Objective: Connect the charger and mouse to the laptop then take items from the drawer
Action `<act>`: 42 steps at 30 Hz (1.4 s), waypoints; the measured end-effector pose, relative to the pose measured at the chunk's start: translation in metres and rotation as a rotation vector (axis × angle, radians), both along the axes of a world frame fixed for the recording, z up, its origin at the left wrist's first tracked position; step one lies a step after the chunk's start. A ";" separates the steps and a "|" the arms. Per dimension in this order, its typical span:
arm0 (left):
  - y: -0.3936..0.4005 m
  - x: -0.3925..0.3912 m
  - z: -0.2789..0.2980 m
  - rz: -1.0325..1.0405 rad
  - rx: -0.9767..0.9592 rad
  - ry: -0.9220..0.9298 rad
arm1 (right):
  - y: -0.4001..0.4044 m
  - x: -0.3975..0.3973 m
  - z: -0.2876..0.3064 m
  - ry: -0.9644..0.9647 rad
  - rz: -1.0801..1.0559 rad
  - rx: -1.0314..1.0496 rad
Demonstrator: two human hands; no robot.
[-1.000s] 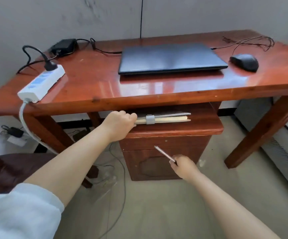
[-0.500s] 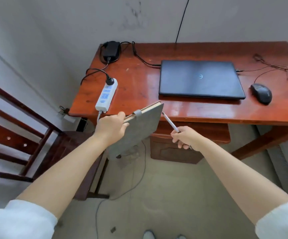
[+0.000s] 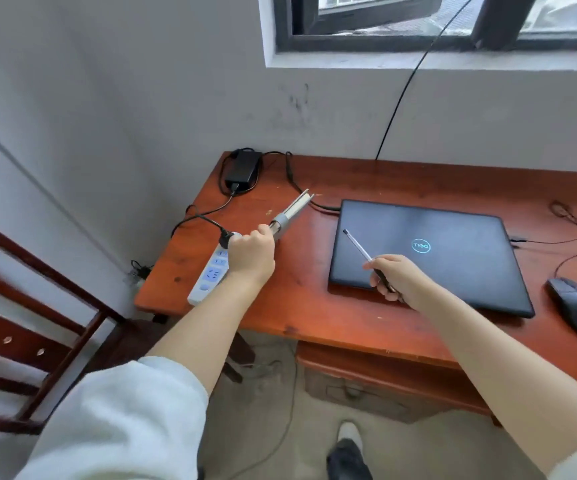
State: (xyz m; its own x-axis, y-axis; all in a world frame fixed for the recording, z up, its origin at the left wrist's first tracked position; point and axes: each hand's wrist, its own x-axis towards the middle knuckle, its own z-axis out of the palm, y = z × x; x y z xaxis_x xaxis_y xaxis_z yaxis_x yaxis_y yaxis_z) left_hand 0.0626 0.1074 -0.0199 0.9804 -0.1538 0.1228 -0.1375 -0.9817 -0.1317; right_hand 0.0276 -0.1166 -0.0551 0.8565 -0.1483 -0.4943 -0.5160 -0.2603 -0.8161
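My left hand (image 3: 250, 254) grips a grey-covered notebook (image 3: 292, 213), seen edge-on above the left part of the red-brown desk (image 3: 314, 299). My right hand (image 3: 403, 277) holds a silver pen (image 3: 358, 245) over the closed dark laptop (image 3: 429, 258). The black charger brick (image 3: 242, 169) lies at the desk's back left corner, and its cable (image 3: 321, 206) reaches the laptop's left edge. The black mouse (image 3: 574, 306) sits right of the laptop, its wire running to the laptop's right side. Below the desk stands the wooden drawer cabinet (image 3: 366, 386).
A white power strip (image 3: 209, 275) with a black plug in it lies along the desk's left edge, under my left hand. A wooden chair (image 3: 31, 334) stands at the left. A window (image 3: 436, 19) is above the desk. My foot (image 3: 347, 452) is on the floor.
I have stood up, so the view rose. My left hand carried the notebook from beneath the desk to above its top. My right hand moved the pen over the laptop.
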 end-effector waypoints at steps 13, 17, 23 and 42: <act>-0.114 0.050 -0.108 0.244 -0.052 0.436 | -0.064 0.065 -0.042 0.101 -0.110 0.128; -0.121 0.062 -0.121 0.266 0.002 0.505 | -0.061 0.054 -0.052 0.184 -0.089 0.086; -0.077 0.078 -0.135 0.214 0.050 0.507 | -0.025 0.063 -0.064 0.241 0.071 0.103; 0.036 0.130 -0.158 -0.394 -0.131 0.482 | 0.069 0.103 -0.062 0.144 0.202 -0.473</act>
State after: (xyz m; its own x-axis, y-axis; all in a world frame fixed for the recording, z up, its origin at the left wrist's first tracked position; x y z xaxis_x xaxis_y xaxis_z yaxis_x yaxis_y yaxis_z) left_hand 0.1923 0.1438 -0.1782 0.8029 -0.5283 -0.2761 -0.5058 -0.8489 0.1534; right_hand 0.1307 -0.0474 -0.1172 0.8193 -0.2225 -0.5284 -0.5158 -0.6885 -0.5098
